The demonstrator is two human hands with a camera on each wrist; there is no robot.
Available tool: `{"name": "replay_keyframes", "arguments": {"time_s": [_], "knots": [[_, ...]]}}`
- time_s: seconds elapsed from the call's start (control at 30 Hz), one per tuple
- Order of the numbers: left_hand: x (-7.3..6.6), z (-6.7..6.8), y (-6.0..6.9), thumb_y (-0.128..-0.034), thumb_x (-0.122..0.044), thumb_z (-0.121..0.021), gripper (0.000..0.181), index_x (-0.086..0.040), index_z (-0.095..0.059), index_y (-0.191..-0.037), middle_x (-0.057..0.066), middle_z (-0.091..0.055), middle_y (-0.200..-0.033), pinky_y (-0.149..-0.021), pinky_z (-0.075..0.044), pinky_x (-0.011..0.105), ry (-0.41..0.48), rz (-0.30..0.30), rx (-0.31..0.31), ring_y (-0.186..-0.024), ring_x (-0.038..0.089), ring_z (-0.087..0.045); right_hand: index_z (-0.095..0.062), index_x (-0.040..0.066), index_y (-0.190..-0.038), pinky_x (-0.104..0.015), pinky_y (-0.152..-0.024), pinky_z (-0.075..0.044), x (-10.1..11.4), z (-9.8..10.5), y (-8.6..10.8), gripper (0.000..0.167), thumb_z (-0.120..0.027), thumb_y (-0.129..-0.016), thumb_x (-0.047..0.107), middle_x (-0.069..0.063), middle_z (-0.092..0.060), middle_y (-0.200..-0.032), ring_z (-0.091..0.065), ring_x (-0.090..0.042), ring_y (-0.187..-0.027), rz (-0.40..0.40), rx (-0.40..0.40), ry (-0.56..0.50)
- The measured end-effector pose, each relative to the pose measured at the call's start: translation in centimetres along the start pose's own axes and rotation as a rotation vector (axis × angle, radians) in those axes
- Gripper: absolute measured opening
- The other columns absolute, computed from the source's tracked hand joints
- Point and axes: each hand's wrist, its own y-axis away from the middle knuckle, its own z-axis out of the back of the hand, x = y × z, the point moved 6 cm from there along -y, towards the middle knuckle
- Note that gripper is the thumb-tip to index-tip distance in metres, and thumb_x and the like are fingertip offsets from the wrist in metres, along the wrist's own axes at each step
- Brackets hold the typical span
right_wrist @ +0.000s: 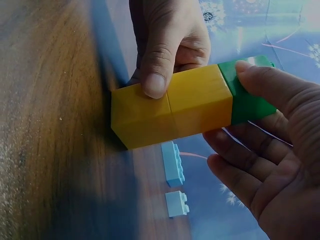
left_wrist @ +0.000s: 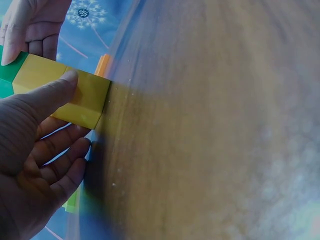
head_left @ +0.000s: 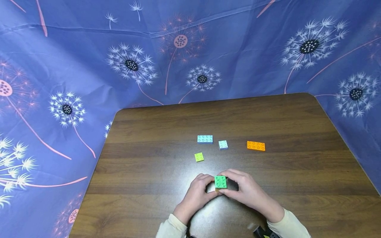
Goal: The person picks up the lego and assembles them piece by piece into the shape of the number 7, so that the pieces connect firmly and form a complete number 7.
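Note:
A green brick [head_left: 220, 181] tops a stack held between both hands near the table's front. Two yellow bricks [right_wrist: 172, 107] sit below the green brick [right_wrist: 250, 95] in the right wrist view, and the stack's yellow end meets the table. My left hand [head_left: 197, 195] grips the yellow part, its thumb across it in the left wrist view. My right hand [head_left: 248, 191] pinches the green brick, with the thumb on one side and fingers behind. The yellow bricks [left_wrist: 62, 90] are partly covered by the left thumb.
On the wooden table [head_left: 143, 165], beyond the hands, lie a blue brick [head_left: 205, 139], a small light blue brick [head_left: 223, 144], a lime brick [head_left: 199, 157] and an orange brick [head_left: 256, 145]. A black object [head_left: 262, 232] is beside the right sleeve. Patterned blue cloth hangs behind.

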Motion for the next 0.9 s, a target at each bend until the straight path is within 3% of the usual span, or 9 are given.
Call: {"name": "replay_keyframes", "arguments": {"time_s": [0.33, 0.5, 0.8, 0.9], "knots": [[0.0, -0.2, 0.0, -0.0771, -0.036, -0.081, 0.03, -0.018, -0.07, -0.098, -0.013, -0.067, -0.094, -0.075, -0.044, 0.016, 0.01, 0.004, 0.003, -0.085, 0.003, -0.055, -0.066, 0.022, -0.117, -0.031, -0.086, -0.052, -0.6, 0.1, 0.5, 0.047, -0.085, -0.074, 0.021, 0.012, -0.067, -0.11, -0.063, -0.01, -0.1, -0.08, 0.006, -0.006], [-0.1, 0.0, 0.0, -0.0776, -0.036, -0.081, 0.03, -0.018, -0.07, -0.099, -0.014, -0.067, -0.094, -0.074, -0.044, 0.014, 0.004, -0.019, -0.012, -0.085, 0.002, -0.055, -0.065, 0.022, -0.119, -0.026, -0.088, -0.05, -0.8, 0.4, 0.7, 0.048, -0.085, -0.075, 0.022, 0.011, -0.067, -0.112, -0.063, -0.01, -0.102, -0.079, 0.004, -0.041], [-0.2, 0.0, 0.0, -0.075, -0.034, -0.084, 0.031, -0.017, -0.07, -0.098, -0.012, -0.068, -0.094, -0.074, -0.044, 0.017, 0.037, 0.016, 0.009, -0.086, 0.006, -0.056, -0.064, 0.018, -0.12, -0.03, -0.084, -0.052, -1.1, 1.6, 1.2, 0.053, -0.086, -0.072, 0.014, 0.005, -0.068, -0.108, -0.063, -0.013, -0.095, -0.053, -0.029, -0.062], [-0.1, 0.0, 0.0, -0.0746, -0.033, -0.084, 0.032, -0.017, -0.07, -0.098, -0.013, -0.068, -0.094, -0.075, -0.045, 0.017, 0.041, 0.014, 0.003, -0.086, 0.006, -0.056, -0.065, 0.018, -0.119, -0.026, -0.085, -0.05, -1.5, 2.0, 1.5, 0.052, -0.086, -0.071, 0.013, 0.004, -0.069, -0.106, -0.064, -0.012, -0.095, -0.07, -0.04, -0.047]]}}
